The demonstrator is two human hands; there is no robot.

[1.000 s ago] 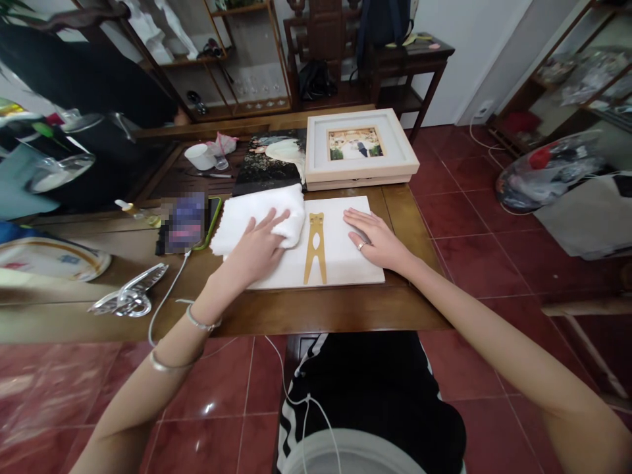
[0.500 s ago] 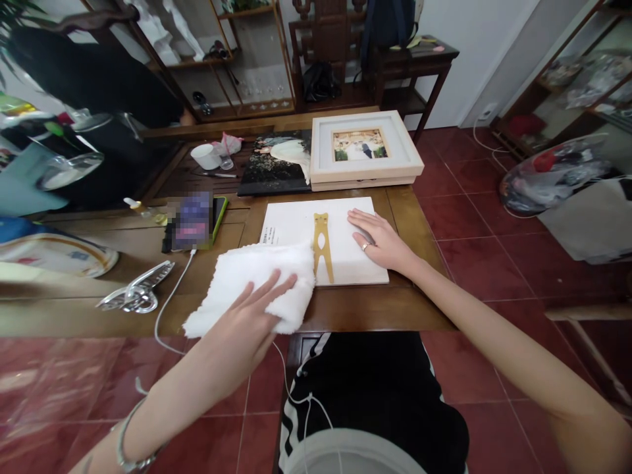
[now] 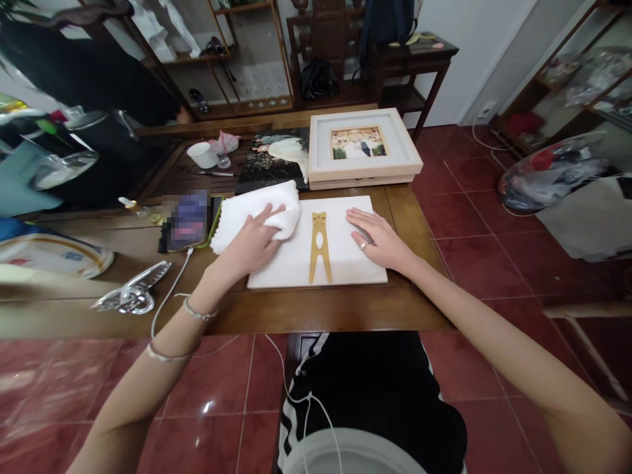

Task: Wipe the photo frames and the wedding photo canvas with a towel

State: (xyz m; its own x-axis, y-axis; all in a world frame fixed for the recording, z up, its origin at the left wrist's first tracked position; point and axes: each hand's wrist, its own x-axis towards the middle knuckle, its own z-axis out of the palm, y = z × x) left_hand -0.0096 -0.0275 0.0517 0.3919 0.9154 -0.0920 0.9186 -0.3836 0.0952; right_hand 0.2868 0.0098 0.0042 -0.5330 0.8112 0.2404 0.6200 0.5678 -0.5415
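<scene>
A white board (image 3: 340, 263) with a gold clothes-peg-shaped stand (image 3: 319, 246) on it lies flat on the wooden table (image 3: 409, 210). My left hand (image 3: 251, 240) presses a folded white cloth (image 3: 257, 205) onto the board's far left corner, fingers stretched flat over the cloth. My right hand (image 3: 375, 240) lies flat on the board's right side with its fingers spread and a ring on one finger.
A framed photo (image 3: 363, 146) and a dark photo print (image 3: 274, 164) lie behind the board. A phone (image 3: 190, 220) with a white cable, a silver hair clip (image 3: 131, 296), a plate (image 3: 54, 253) and a white cup (image 3: 202, 155) sit to the left.
My left hand has slid the cloth from the table's near edge back up onto the board's far left corner. The right hand has stayed put.
</scene>
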